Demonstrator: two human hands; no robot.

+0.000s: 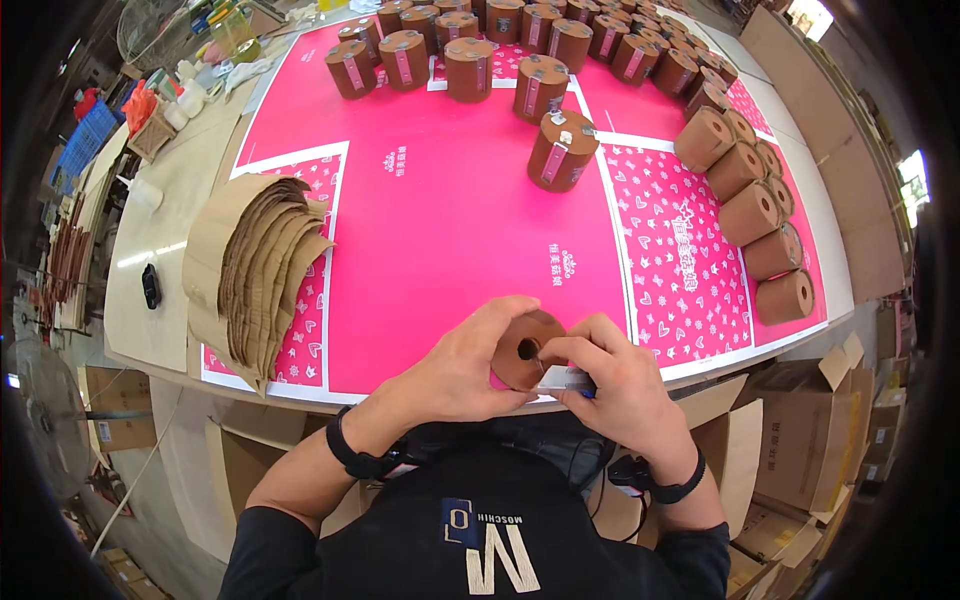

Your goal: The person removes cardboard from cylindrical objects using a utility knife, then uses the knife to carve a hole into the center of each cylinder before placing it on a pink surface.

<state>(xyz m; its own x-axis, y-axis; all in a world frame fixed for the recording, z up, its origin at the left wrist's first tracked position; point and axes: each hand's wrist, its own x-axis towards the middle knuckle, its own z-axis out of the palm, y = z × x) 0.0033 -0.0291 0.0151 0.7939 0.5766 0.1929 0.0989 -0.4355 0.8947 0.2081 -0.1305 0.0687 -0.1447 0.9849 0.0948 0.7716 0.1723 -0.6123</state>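
Near the front edge of the pink-covered table, my left hand (455, 365) is wrapped round the side of a brown cylinder (515, 365). Its round end, with a dark hole in the middle, faces up toward me. My right hand (610, 375) is closed on a slim silver-and-dark-blue tool (568, 380), which looks like a cutter knife; its tip is hard to make out. The right fingertips are against the cylinder's end, beside the hole. Ahead stands a finished-looking brown cylinder (563, 152) with a pink strip and a metal clasp.
At the left lies a fanned stack of brown paper sheets (265, 270). Many strapped cylinders (468, 70) crowd the far side. Plain cylinders with holes (750, 212) are piled at the right. A small black object (151, 287) lies far left; open cardboard boxes (810, 430) stand below, right.
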